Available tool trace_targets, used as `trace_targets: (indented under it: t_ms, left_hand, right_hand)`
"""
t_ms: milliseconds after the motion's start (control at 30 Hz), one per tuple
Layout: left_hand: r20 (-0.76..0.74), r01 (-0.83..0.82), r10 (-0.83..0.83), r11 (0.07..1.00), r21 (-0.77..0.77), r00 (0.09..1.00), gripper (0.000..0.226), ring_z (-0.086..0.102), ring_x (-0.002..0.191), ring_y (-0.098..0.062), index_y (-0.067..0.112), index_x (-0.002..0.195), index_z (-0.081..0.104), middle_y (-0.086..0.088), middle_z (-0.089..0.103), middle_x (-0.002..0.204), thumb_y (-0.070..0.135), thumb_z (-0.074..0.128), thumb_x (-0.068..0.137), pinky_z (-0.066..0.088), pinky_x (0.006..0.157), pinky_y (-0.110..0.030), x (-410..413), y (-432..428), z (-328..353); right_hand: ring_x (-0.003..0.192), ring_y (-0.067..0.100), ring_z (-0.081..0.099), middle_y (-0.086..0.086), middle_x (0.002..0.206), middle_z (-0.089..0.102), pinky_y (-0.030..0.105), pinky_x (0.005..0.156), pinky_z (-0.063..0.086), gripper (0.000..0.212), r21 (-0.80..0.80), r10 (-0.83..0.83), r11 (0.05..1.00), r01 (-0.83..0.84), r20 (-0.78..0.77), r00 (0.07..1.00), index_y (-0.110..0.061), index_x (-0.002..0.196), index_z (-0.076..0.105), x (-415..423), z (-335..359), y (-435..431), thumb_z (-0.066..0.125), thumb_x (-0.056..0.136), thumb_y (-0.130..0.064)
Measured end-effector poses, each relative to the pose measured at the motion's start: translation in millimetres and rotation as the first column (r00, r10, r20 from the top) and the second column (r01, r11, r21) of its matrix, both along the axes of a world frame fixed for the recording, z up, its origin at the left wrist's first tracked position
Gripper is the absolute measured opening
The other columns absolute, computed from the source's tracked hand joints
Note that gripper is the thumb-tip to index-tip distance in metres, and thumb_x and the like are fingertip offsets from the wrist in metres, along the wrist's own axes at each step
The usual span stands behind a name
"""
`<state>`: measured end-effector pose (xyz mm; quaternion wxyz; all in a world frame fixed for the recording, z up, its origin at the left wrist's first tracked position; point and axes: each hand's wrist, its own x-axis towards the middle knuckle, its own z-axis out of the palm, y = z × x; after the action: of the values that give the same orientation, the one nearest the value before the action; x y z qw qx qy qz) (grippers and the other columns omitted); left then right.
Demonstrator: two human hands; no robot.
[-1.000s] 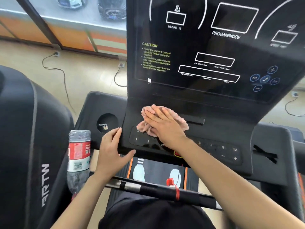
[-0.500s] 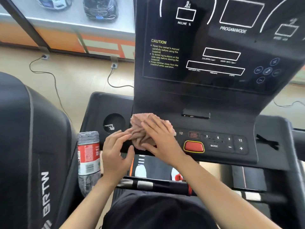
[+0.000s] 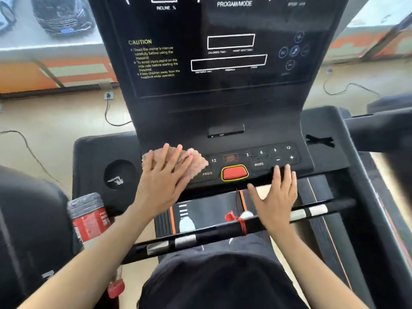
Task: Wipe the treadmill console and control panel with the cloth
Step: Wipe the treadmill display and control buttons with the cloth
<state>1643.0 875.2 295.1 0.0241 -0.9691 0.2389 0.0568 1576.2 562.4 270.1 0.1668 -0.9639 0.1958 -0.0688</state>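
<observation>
The black treadmill console (image 3: 223, 52) rises ahead, its screen printed with white boxes and a yellow caution text. Below it lies the control panel (image 3: 260, 158) with number keys and a red stop button (image 3: 234, 172). A pink cloth (image 3: 196, 162) lies on the panel's left end, over the keys there. My left hand (image 3: 162, 186) presses flat on the cloth, fingers spread. My right hand (image 3: 276, 197) rests on the panel's front edge to the right of the red button, fingers apart, holding nothing.
A plastic bottle with a red label (image 3: 89, 217) stands at the left, near a round cup holder (image 3: 119, 175). A black handlebar (image 3: 200, 236) with a red safety clip (image 3: 234, 217) crosses below my hands. Another black machine (image 3: 26, 219) fills the left edge.
The cloth passed from my right hand to my left hand at the panel's left end. My right hand moved right to the panel's front edge, uncovering the red button and keys.
</observation>
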Motion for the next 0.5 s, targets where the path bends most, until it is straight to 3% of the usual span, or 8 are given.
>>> trace_targets:
  t_ms: [167, 267, 333, 500]
  left_hand:
    - [-0.011, -0.117, 0.117, 0.993, -0.019, 0.993, 0.065, 0.019, 0.157, -0.042, 0.017, 0.165, 0.015, -0.011, 0.024, 0.171, 0.046, 0.011, 0.108, 0.019, 0.123, -0.063, -7.7, -33.5, -4.1]
    - [-0.008, -0.125, 0.125, 0.991, -0.047, 0.992, 0.066, 0.018, 0.158, -0.038, 0.015, 0.165, 0.017, -0.011, 0.025, 0.171, 0.048, 0.014, 0.108, 0.018, 0.125, -0.059, -9.7, -60.2, -5.2]
    - [-0.012, -0.138, 0.138, 0.988, -0.067, 0.99, 0.068, 0.017, 0.159, -0.036, 0.014, 0.165, 0.018, -0.011, 0.023, 0.171, 0.05, 0.017, 0.107, 0.015, 0.127, -0.057, -9.4, -77.9, -7.3]
    - [0.007, -0.146, 0.148, 0.982, -0.121, 0.989, 0.07, 0.019, 0.159, -0.033, 0.011, 0.163, 0.022, -0.009, 0.025, 0.171, 0.051, 0.025, 0.106, 0.014, 0.128, -0.054, -8.1, -121.5, -9.6]
  right_hand:
    - [0.152, 0.043, 0.023, 0.019, 0.163, 0.032, 0.056, 0.121, 0.025, 0.086, -0.009, 0.079, 0.997, -0.079, 0.05, 0.996, -0.008, 0.153, 0.041, -3.0, -8.7, -21.6, 0.056, 0.088, -0.061]
    - [0.148, 0.042, 0.032, 0.014, 0.157, 0.043, 0.058, 0.116, 0.03, 0.076, -0.08, 0.122, 0.99, -0.117, 0.069, 0.99, -0.014, 0.148, 0.05, -3.6, -7.5, -36.7, 0.064, 0.086, -0.056]
    - [0.151, 0.041, 0.027, 0.008, 0.158, 0.044, 0.06, 0.116, 0.026, 0.073, -0.099, 0.142, 0.985, -0.14, 0.02, 0.99, -0.021, 0.148, 0.051, -3.6, -4.6, -46.2, 0.066, 0.085, -0.056]
    - [0.152, 0.035, 0.028, 0.011, 0.161, 0.038, 0.058, 0.116, 0.027, 0.065, -0.043, 0.137, 0.99, -0.137, 0.016, 0.99, -0.023, 0.144, 0.052, -3.8, -1.7, -67.9, 0.057, 0.089, -0.056]
